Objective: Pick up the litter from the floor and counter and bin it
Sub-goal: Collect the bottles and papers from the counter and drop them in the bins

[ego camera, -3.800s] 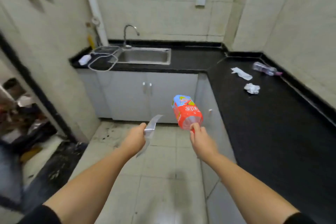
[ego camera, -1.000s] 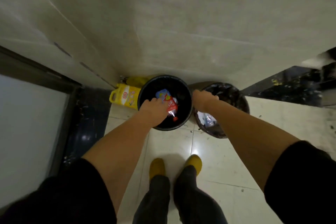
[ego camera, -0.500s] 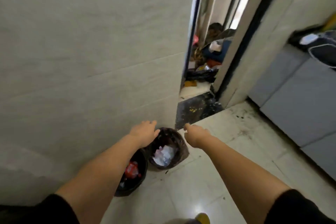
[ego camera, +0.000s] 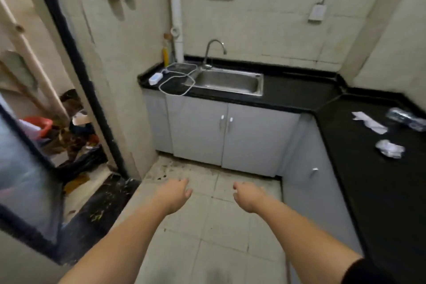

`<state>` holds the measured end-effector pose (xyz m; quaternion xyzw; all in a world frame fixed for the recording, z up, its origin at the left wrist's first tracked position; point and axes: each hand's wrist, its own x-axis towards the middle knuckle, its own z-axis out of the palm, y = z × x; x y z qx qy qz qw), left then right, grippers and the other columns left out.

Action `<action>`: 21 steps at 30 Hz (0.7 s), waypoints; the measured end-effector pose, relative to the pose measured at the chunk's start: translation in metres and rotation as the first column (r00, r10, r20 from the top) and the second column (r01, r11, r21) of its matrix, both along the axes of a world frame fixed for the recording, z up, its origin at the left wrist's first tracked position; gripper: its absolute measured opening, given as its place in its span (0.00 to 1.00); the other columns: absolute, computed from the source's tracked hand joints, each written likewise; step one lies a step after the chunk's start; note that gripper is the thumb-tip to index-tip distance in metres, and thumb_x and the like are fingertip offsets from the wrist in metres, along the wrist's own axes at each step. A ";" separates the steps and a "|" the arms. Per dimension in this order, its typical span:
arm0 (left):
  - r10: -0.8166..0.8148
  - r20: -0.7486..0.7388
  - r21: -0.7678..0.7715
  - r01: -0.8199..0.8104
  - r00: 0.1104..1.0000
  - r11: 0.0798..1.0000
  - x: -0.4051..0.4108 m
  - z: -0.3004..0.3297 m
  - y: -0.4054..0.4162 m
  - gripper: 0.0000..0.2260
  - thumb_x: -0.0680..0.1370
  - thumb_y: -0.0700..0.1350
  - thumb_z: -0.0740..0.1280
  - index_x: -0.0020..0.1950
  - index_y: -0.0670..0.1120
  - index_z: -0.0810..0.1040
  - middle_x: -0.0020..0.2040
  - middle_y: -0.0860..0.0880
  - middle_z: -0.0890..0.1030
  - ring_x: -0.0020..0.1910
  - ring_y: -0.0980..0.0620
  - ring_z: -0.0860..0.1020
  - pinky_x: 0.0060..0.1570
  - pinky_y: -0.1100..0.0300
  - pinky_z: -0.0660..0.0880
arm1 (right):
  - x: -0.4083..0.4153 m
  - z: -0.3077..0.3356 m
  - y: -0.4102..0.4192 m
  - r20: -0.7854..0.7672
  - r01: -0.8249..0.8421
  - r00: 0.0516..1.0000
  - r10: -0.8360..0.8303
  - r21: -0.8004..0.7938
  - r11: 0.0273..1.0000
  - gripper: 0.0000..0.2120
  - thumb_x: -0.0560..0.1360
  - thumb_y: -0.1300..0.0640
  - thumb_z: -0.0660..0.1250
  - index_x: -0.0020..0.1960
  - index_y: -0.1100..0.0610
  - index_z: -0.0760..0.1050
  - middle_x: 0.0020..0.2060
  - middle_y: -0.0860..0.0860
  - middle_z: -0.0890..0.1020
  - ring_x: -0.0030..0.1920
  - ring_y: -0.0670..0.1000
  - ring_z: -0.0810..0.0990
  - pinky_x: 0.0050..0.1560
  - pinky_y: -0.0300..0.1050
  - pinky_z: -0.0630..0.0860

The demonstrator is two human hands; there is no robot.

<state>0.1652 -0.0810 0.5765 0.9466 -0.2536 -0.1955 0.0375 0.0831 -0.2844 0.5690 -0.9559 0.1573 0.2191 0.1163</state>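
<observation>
The left hand (ego camera: 175, 193) and the right hand (ego camera: 247, 196) reach out side by side over the pale tiled floor (ego camera: 207, 249), each grip loose and open with nothing in it. Further off on the right, three bits of litter lie on the black bench (ego camera: 380, 191): a crumpled white wad (ego camera: 390, 148) nearest, then a flat white wrapper (ego camera: 370, 122), and a clear squashed bottle (ego camera: 406, 119) on its side near the wall. Far back, a steel sink (ego camera: 228, 80) sits in the bench.
</observation>
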 end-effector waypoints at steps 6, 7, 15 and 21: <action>-0.206 -0.013 -0.035 0.206 0.978 0.978 0.010 0.004 -0.190 0.20 0.81 0.53 0.55 0.70 0.44 0.65 0.68 0.41 0.71 0.67 0.41 0.70 0.66 0.48 0.69 | -0.035 0.014 -0.166 0.044 0.213 0.976 -0.212 -0.034 0.976 0.19 0.81 0.51 0.51 0.68 0.58 0.65 0.67 0.60 0.71 0.67 0.60 0.70 0.65 0.54 0.68; -0.243 -0.006 -0.036 0.243 0.970 0.969 0.011 0.007 -0.215 0.20 0.81 0.53 0.55 0.69 0.44 0.65 0.68 0.41 0.71 0.67 0.41 0.70 0.66 0.48 0.69 | -0.039 0.015 -0.188 0.052 0.251 0.967 -0.249 -0.036 0.967 0.19 0.81 0.51 0.51 0.68 0.58 0.65 0.66 0.60 0.71 0.67 0.60 0.70 0.64 0.55 0.68; -0.499 -0.004 -0.003 0.499 0.866 0.866 0.040 0.007 -0.380 0.21 0.81 0.54 0.52 0.71 0.45 0.63 0.69 0.42 0.70 0.68 0.42 0.69 0.65 0.47 0.70 | -0.059 0.008 -0.323 0.071 0.518 0.854 -0.515 -0.037 0.854 0.20 0.81 0.49 0.50 0.68 0.57 0.65 0.67 0.59 0.70 0.67 0.61 0.70 0.65 0.57 0.66; -0.686 0.004 -0.012 0.686 0.728 0.728 0.084 0.006 -0.508 0.20 0.81 0.54 0.53 0.69 0.44 0.65 0.67 0.40 0.72 0.66 0.41 0.70 0.64 0.47 0.71 | -0.039 0.004 -0.418 0.097 0.707 0.705 -0.702 -0.030 0.706 0.20 0.81 0.48 0.51 0.68 0.56 0.65 0.66 0.58 0.70 0.66 0.60 0.71 0.65 0.57 0.68</action>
